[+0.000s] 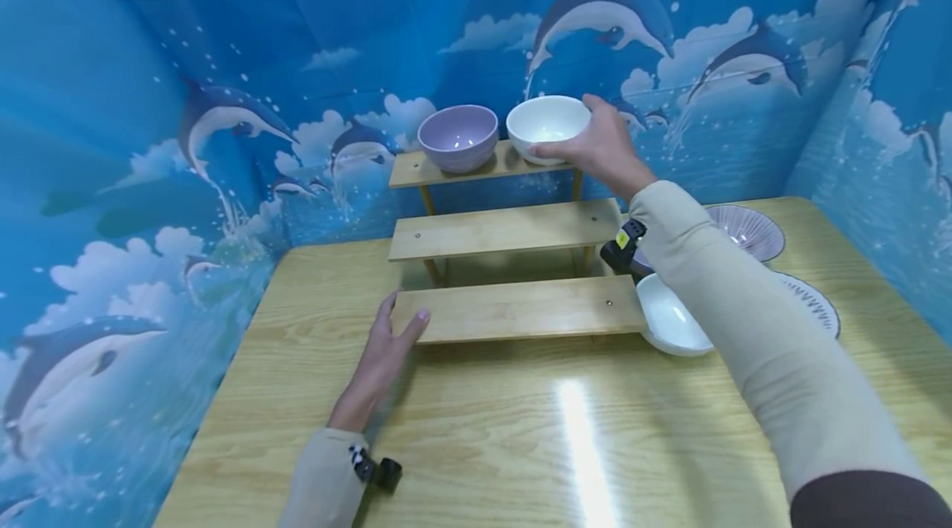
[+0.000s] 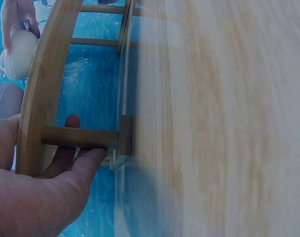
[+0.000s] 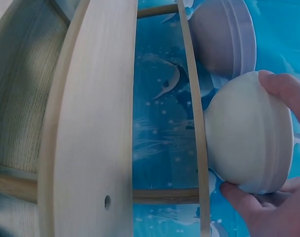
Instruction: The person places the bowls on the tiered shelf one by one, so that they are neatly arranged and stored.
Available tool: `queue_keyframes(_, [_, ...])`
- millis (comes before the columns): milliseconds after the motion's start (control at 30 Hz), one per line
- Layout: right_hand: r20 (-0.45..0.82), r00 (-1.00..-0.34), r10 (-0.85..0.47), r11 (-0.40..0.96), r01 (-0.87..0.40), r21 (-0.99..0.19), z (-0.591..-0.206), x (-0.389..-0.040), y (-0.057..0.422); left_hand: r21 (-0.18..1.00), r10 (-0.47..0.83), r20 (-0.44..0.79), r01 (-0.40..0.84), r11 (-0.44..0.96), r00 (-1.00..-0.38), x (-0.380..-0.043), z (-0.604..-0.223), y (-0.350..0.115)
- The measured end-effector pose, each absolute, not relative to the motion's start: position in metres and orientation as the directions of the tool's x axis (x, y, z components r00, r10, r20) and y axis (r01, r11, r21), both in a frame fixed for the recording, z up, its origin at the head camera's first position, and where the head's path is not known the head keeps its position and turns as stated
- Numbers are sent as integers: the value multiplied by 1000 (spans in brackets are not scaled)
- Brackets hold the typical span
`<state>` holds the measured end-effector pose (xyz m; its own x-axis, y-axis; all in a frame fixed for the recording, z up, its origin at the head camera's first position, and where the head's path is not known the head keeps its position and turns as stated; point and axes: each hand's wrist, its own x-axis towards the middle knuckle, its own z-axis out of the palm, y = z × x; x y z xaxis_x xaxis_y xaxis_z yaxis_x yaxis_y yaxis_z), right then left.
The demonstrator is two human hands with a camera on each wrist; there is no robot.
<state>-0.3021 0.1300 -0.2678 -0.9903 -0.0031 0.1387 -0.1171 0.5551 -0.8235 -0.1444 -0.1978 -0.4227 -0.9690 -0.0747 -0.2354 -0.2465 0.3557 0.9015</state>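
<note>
On the top board of a three-tier wooden shelf rack [image 1: 506,232], a white bowl [image 1: 546,121] stands at the right end. My right hand [image 1: 606,149] grips its right side, thumb toward the front and fingers toward the back rim. In the right wrist view the white bowl [image 3: 251,133] sits upright with its base at the board. A purple bowl [image 1: 457,138] stands just left of it. My left hand [image 1: 383,354] holds the left end of the lowest board, thumb on top; the left wrist view shows fingers [image 2: 85,168] underneath by a round wooden leg [image 2: 80,137].
Right of the rack, partly behind my right arm, are another white bowl [image 1: 673,317], a ribbed purple dish [image 1: 751,232] and a patterned plate [image 1: 814,301]. Dolphin-print backdrop [image 1: 446,16] surrounds the wooden table [image 1: 483,437] at the back and sides.
</note>
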Motion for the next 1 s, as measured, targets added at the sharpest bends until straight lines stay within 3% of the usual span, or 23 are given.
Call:
queue_keyframes(467, [124,-991,-48,513,-131,-848,-267,-298,136,904,-73,-226,-237,354,-971,-146,-424,-199])
queue_keyframes(667, [113,-992,-54,500,-124,-857,-262,-279,153,906,-74,-226,-238,351,-971,-146,-424,-198])
queue_keyframes(1000, [171,-985,13,607,-128,-785,-266,-236,208,907,-71,-228,-239,347,-971,-145,-423,-198])
